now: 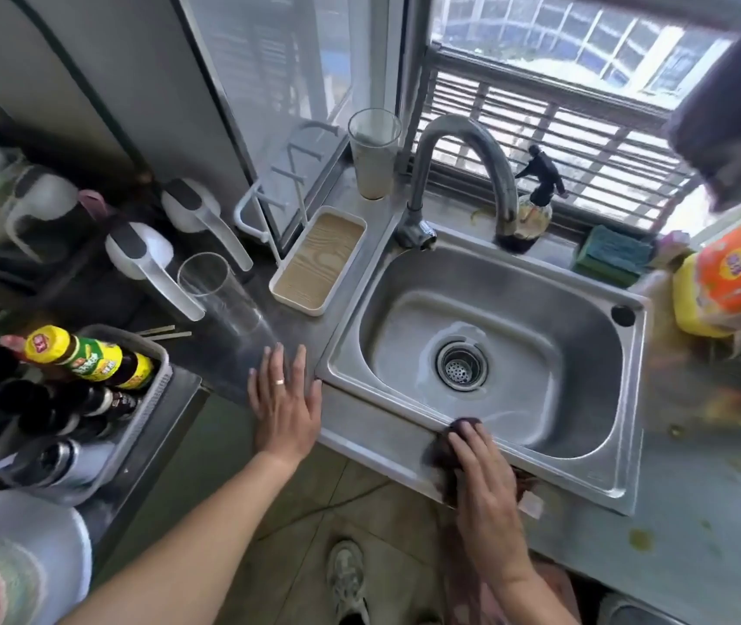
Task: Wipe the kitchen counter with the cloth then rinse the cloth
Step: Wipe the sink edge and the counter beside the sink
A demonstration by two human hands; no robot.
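Note:
A dark brown cloth [465, 427] lies on the front rim of the steel sink [535, 453]. My right hand [485, 480] presses flat on the cloth with straight fingers, and most of the cloth is hidden under it. Left of the sink, my left hand [285, 399] rests flat with spread fingers on the steel counter [242, 358]. A curved tap [463, 173] stands behind the basin, and no water is seen running from it. The counter to the right of the sink [697, 466] carries yellow-brown stains.
A tall clear glass [219, 295] and a white tray with a wood-grain base [319, 259] stand beyond my left hand. A grey basket of sauce bottles [89, 399] fills the left. A spray bottle [535, 205], sponges [612, 254] and a yellow detergent bottle [729, 281] sit behind the sink.

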